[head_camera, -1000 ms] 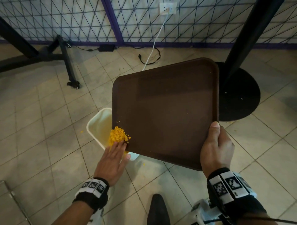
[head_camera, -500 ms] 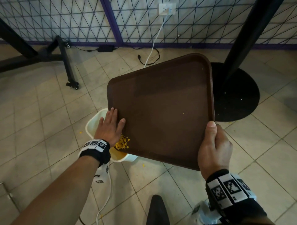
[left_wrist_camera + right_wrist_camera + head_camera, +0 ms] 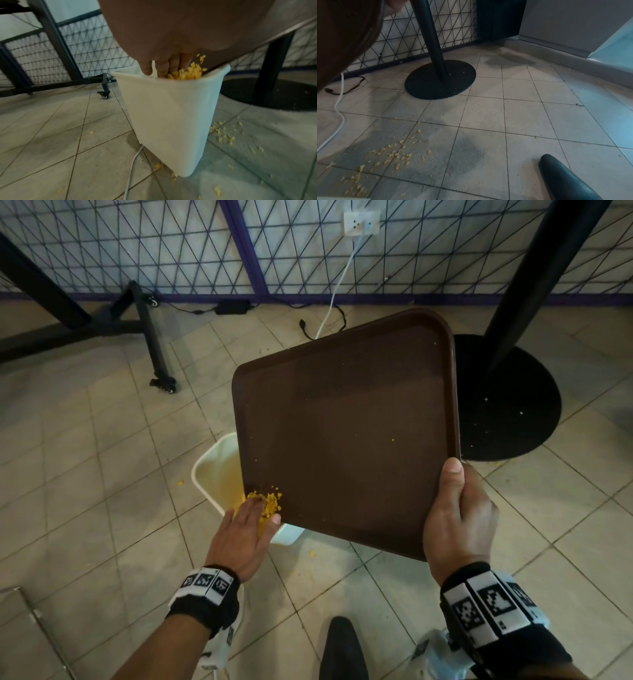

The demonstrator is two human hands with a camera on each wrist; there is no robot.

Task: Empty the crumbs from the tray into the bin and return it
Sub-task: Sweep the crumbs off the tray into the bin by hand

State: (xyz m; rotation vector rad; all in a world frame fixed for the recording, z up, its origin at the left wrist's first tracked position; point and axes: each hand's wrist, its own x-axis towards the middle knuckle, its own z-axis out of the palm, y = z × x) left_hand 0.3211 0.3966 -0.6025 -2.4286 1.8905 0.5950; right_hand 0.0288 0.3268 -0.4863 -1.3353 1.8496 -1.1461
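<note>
**Tray tilted over the bin, crumbs at its low corner**

The brown tray is held in the air, sloping down toward its near-left corner, which hangs over the open mouth of the white bin. The right hand grips the tray's near-right corner, thumb lying on the upper face along the rim and the fingers hidden beneath. The left hand reaches palm-down to the low corner, its fingers extended and loosely together, their tips buried in a heap of yellow crumbs that sits at the tray's edge. In the left wrist view the same fingers and crumbs show just above the bin's rim, with the tray's edge passing overhead. A few single specks remain scattered across the tray's face.

The bin stands upright on a tiled floor. Spilled crumbs lie on the tiles beside it, and smaller bits dot the round black base of a black post well to the right. A white cable runs down from a wall socket and trails past the bin. A black shoe rests on the tiles near the right wrist. A wire grid panel lines the wall behind, with a black wheeled frame at left.
</note>
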